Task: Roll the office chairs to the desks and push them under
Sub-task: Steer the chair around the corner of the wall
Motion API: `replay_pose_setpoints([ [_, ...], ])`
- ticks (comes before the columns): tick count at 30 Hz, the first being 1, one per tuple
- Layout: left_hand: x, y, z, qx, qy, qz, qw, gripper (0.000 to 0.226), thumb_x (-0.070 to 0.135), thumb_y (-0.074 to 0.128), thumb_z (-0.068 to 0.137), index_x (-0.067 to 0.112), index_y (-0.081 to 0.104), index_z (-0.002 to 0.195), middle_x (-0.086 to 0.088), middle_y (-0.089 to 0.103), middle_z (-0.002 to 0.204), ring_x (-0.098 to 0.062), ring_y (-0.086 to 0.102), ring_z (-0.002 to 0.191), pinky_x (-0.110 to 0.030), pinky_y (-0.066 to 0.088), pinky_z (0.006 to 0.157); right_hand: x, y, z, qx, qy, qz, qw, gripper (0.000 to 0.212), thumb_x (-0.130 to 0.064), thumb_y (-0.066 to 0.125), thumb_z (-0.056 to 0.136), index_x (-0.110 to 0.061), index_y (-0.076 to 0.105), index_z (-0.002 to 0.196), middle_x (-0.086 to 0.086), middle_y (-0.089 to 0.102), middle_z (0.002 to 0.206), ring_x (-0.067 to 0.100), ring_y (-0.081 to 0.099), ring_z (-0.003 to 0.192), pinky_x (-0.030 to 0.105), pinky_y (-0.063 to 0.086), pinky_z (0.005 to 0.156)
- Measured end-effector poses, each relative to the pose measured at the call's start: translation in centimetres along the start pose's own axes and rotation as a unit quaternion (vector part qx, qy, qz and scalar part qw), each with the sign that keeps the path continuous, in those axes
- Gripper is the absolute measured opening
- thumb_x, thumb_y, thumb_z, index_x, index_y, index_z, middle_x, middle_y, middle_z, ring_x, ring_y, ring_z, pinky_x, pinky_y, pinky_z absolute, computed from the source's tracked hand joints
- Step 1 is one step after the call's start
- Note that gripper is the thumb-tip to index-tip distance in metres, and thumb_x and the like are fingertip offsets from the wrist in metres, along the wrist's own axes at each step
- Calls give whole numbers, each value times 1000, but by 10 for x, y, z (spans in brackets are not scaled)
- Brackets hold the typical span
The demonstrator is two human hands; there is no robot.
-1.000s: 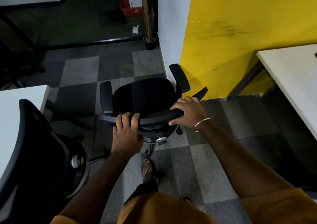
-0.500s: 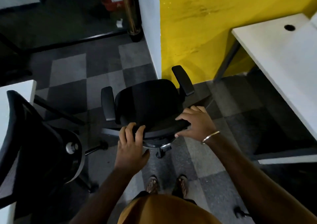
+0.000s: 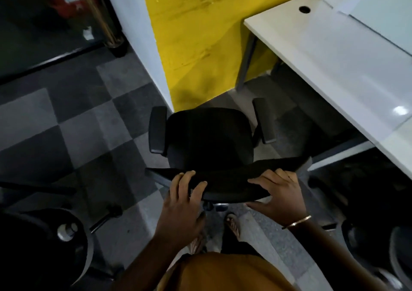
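Head view, looking down. White desk [image 3: 330, 72] at right, beside a yellow wall [image 3: 200, 34], above a checkered grey floor [image 3: 66, 123]. Black office chair [image 3: 209, 134] stands on the floor near the desk's corner, not under it, seat facing away from the person. Left hand [image 3: 181, 206] grips the top edge of the backrest, fingers curled over it; right hand [image 3: 278, 196] clamps the same edge, thumb underneath. Bangle [image 3: 297, 221] circles the right wrist.
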State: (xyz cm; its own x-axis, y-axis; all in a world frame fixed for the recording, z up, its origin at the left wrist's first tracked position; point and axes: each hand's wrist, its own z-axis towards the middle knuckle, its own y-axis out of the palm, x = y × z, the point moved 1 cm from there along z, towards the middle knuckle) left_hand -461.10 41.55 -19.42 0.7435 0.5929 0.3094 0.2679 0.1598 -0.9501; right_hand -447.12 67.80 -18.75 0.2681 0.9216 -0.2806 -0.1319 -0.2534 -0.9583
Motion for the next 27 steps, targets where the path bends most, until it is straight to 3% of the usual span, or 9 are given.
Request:
replay_pose_setpoints([
  [8, -17, -9, 74, -13, 89, -33, 995, 87, 37, 84, 75, 23, 39, 147, -10, 18, 168, -37, 11, 158, -61, 52, 101, -2, 0, 1, 61, 87, -43, 993, 54, -78, 61, 81, -38, 70, 117, -14, 58, 105, 16, 52, 92, 37, 32, 79],
  [13, -4, -11, 140, 10, 100, -73, 992, 78, 33, 81, 76, 20, 45, 144, -5, 20, 167, -32, 7, 159, -55, 49, 109, 33, -7, 39, 74, 115, -52, 989, 56, -80, 60, 79, -39, 69, 116, -13, 59, 107, 18, 54, 96, 39, 33, 82],
  [20, 17, -8, 246, 20, 114, -102, 988, 76, 31, 78, 78, 15, 47, 145, -9, 17, 170, -33, -2, 161, -60, 43, 113, 99, -20, 111, 78, 146, -59, 985, 60, -80, 65, 74, -38, 67, 116, -12, 57, 110, 19, 52, 98, 40, 35, 84],
  [27, 14, -9, 340, 29, 115, -78, 990, 101, 27, 86, 79, 11, 28, 161, -13, -4, 174, -37, -13, 159, -64, 30, 120, 135, -26, 173, 90, 165, -28, 982, 61, -79, 58, 77, -34, 68, 117, -12, 58, 105, 16, 51, 100, 39, 36, 88],
])
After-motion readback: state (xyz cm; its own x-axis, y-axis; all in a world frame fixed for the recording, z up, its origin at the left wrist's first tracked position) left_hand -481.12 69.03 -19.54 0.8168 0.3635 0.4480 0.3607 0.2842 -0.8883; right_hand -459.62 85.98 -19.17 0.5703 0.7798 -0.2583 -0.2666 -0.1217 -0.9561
